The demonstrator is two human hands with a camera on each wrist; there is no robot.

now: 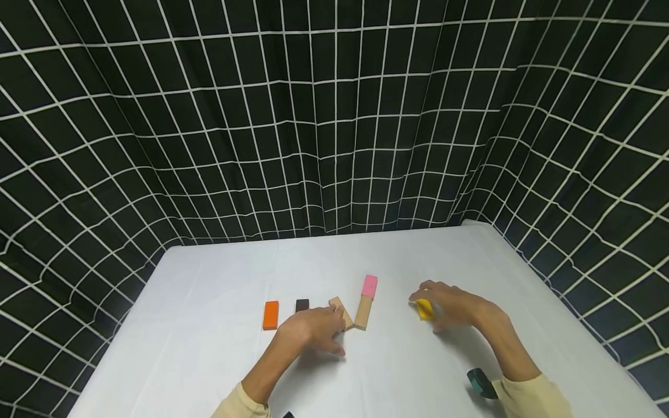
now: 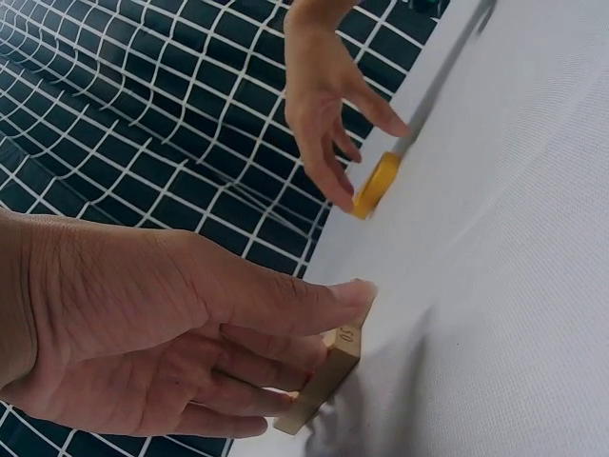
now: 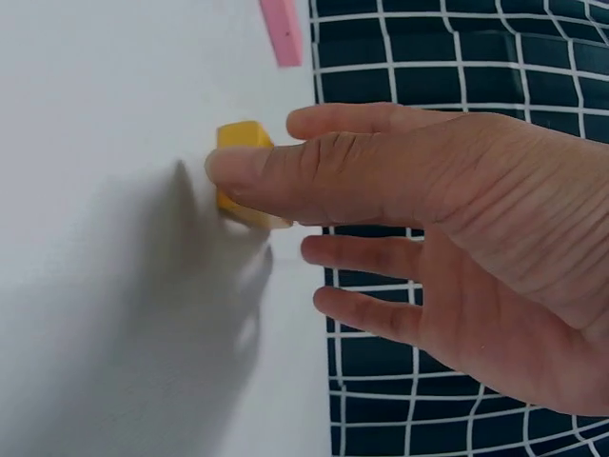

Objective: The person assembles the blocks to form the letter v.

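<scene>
The step in hand is looking like taking hold of blocks on the worktop (image 1: 209,348), and the next move is probably calling for thumb and fingers to close on one. The right hand (image 1: 453,305) is hovering at the yellow block (image 1: 425,311), fingers and thumb spread (no pinch is showing), with the block sitting beneath them. The left hand (image 1: 313,331) is holding its thumb apart from its fingers, which are partly covering a wooden block (image 2: 328,383); whether they are touching it, I cannot tell.
</scene>
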